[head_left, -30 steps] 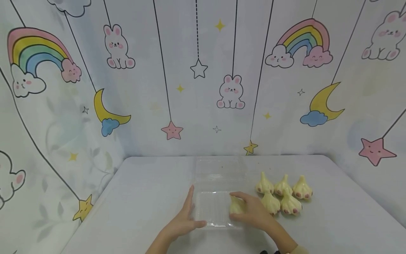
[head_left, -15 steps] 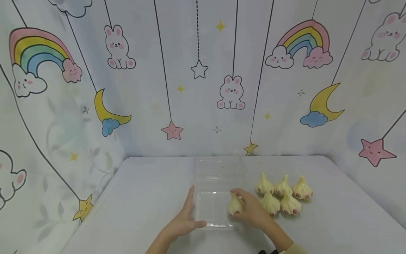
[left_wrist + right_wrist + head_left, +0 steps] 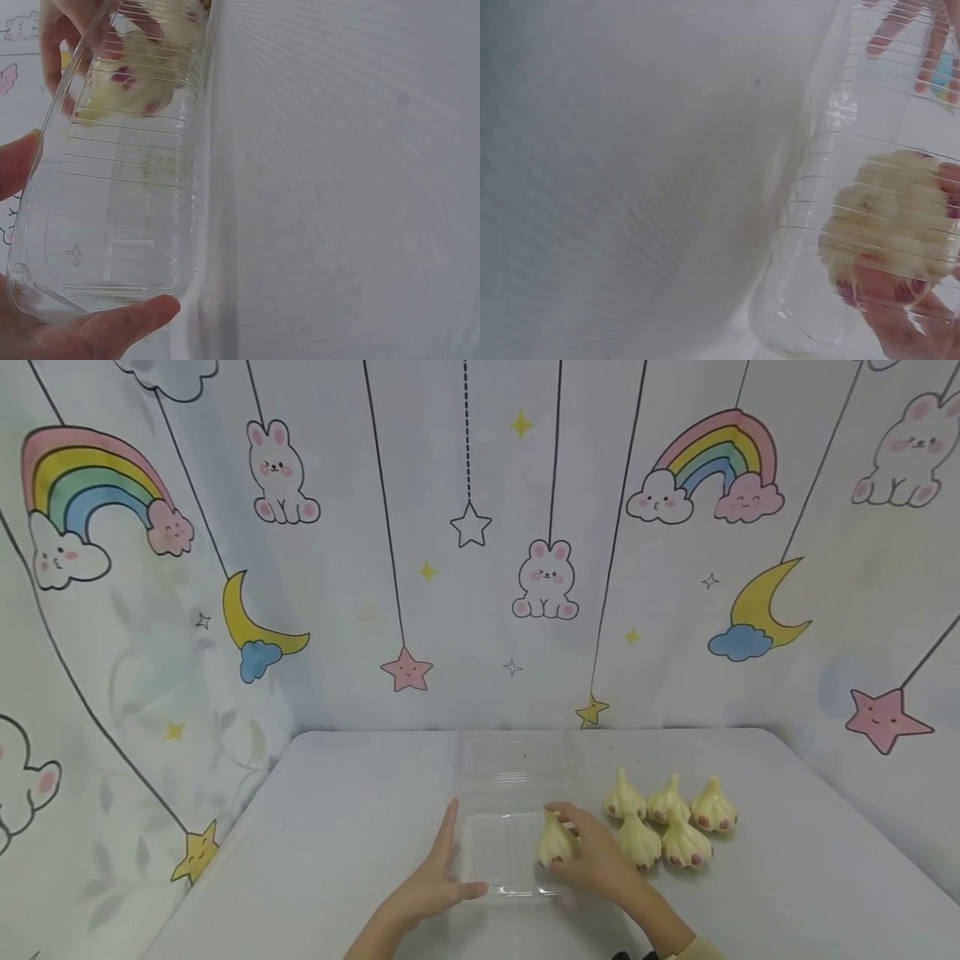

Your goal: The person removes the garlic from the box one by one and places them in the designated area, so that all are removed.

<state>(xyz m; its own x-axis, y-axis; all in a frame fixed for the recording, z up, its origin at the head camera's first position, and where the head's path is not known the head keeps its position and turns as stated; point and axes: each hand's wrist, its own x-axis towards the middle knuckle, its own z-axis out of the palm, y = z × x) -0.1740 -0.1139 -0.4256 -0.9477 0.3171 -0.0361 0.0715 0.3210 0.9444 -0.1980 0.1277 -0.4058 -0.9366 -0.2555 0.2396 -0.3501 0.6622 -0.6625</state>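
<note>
A clear plastic clamshell box stands on the table, its lid folded back behind it. My left hand rests at the box's left end, fingers straight along the side and the thumb at the near wall. At the box's right end, my right hand holds a pale garlic bulb with purplish tips, neck upward. Through the ribbed wall in the right wrist view, fingertips press against this garlic bulb. The left wrist view also shows the bulb behind the clear plastic.
Several more garlic bulbs stand in two rows right of the box, close to my right hand. The white table meets a wall cloth printed with rabbits, stars and rainbows along its back edge.
The garlic bulb in my right hand has shifted slightly left within the box, and more of it shows past the fingers. My left hand stays in place.
</note>
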